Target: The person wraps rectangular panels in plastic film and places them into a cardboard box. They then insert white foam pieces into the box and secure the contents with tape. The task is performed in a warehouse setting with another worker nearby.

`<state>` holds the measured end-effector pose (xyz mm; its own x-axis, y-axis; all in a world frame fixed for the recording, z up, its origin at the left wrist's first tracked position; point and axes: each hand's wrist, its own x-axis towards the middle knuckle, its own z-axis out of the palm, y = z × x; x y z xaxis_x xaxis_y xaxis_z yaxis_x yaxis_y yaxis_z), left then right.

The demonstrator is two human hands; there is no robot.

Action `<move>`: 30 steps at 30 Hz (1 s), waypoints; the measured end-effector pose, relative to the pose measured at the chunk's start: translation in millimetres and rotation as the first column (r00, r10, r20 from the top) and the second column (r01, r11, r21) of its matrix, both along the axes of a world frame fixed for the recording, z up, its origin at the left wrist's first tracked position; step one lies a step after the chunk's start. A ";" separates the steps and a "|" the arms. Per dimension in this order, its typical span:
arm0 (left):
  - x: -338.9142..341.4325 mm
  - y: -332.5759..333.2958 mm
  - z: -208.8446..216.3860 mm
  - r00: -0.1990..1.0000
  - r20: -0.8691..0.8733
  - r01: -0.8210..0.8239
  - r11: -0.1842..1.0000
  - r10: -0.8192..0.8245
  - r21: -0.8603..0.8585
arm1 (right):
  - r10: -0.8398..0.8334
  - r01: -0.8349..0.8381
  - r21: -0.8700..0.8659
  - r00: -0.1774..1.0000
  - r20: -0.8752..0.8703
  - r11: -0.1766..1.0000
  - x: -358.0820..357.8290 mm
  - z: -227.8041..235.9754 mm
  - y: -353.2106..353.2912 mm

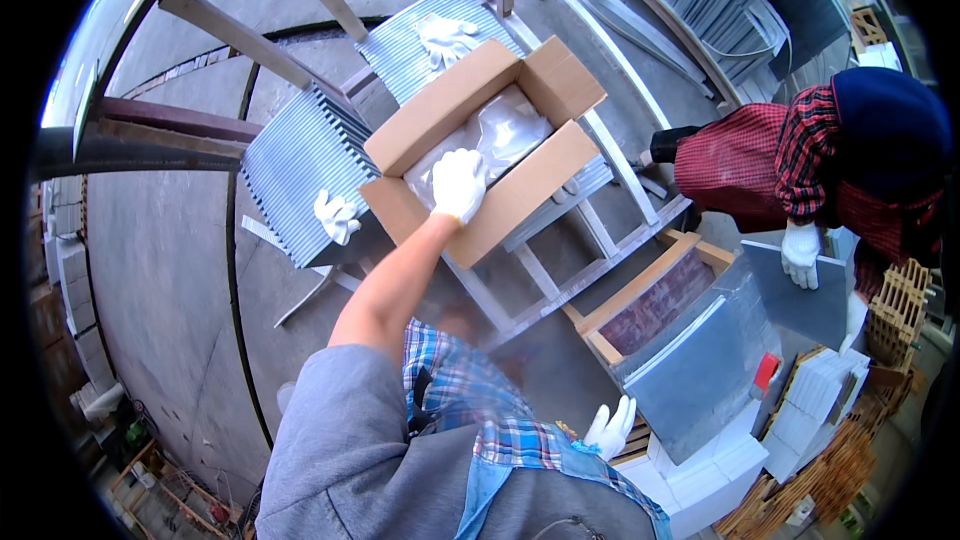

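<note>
An open cardboard box point(530, 192) sits tilted in front of me on a metal frame, its flaps folded out. Inside lies a clear plastic bag point(515, 128); what it contains is hard to make out. My left hand point(460, 186), in a white glove, reaches over the near flap into the box with its fingers curled against the plastic. Low on my right, my right hand point(611, 428), also gloved, has its fingers stretched out and holds nothing. It is beside the stack of flat grey sheets point(690, 370).
Loose white gloves point(337, 217) lie on ribbed grey stacks point(300, 160) at the left and behind the box. A metal frame point(560, 290) stands below the box. At right, a person in a red checked apron point(735, 160) has a gloved hand on a grey sheet point(775, 290).
</note>
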<state>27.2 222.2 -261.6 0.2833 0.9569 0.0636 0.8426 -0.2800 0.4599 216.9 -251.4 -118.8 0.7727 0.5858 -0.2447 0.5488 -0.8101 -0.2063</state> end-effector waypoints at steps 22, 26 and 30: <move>27.5 -107.9 60.8 0.803 0.584 0.315 0.918 -0.122 -0.240 | 0.659 -0.672 -0.096 0.739 -0.136 0.734 -50.1 -23.7 412.8; 17.8 -108.3 57.8 0.882 0.272 0.404 0.915 -0.386 -0.012 | 0.687 -0.686 0.046 0.722 -0.090 0.727 -31.1 -42.3 403.6; -1.1 -101.3 60.5 0.876 0.262 0.402 0.913 -0.405 0.066 | 0.430 -0.106 0.545 0.743 -0.512 0.832 -12.2 -54.6 390.2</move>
<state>26.0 121.0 -201.1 0.6159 0.7622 0.1990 0.5030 -0.5750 0.6453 204.7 138.8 -173.5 0.3505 0.9056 -0.2388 0.3576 -0.3651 -0.8595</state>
